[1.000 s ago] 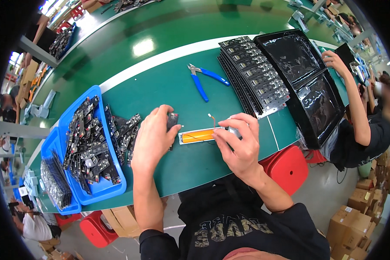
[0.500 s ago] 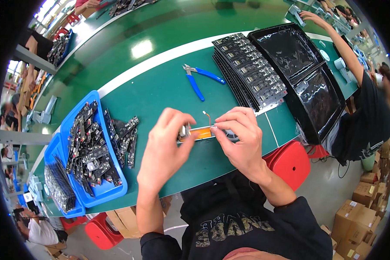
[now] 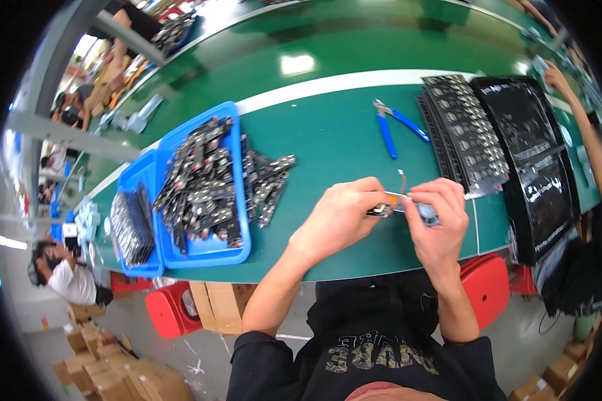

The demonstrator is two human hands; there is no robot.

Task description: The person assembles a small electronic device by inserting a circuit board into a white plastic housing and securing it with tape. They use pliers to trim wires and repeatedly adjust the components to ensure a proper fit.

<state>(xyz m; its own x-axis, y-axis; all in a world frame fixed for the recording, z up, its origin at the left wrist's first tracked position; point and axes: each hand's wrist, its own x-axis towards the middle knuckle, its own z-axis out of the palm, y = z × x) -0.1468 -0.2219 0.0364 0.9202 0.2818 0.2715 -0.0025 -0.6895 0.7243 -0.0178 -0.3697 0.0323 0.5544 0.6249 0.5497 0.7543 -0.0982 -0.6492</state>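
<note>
Over the near part of the green table [image 3: 334, 250], both my hands come together on a small silver-edged piece with an orange strip [image 3: 393, 200]. My left hand [image 3: 341, 217] is closed at its left end, and a small dark part with metallic edges [image 3: 380, 210] shows at the fingertips. On the right end, my right hand [image 3: 440, 217] pinches with thumb and forefinger, next to a thin reddish wire [image 3: 403, 182] that stands up with a white connector [image 3: 400, 172]. Partly behind the right fingers lies a round greyish thing [image 3: 427, 214]. My fingers hide most of the piece.
Blue-handled cutters [image 3: 388, 134] lie beyond my hands. Stacked circuit-board panels [image 3: 465, 134] and a black tray [image 3: 538, 207] stand right. At left, a blue bin [image 3: 242, 250] holds loose narrow boards; more boards [image 3: 271, 184] lie beside it. Red stools [image 3: 170, 311] stand below the table edge.
The view has swung left, so the table and its things appear farther right. My left hand has closed in over the orange strip, covering more of it; the right hand keeps its pinch.
</note>
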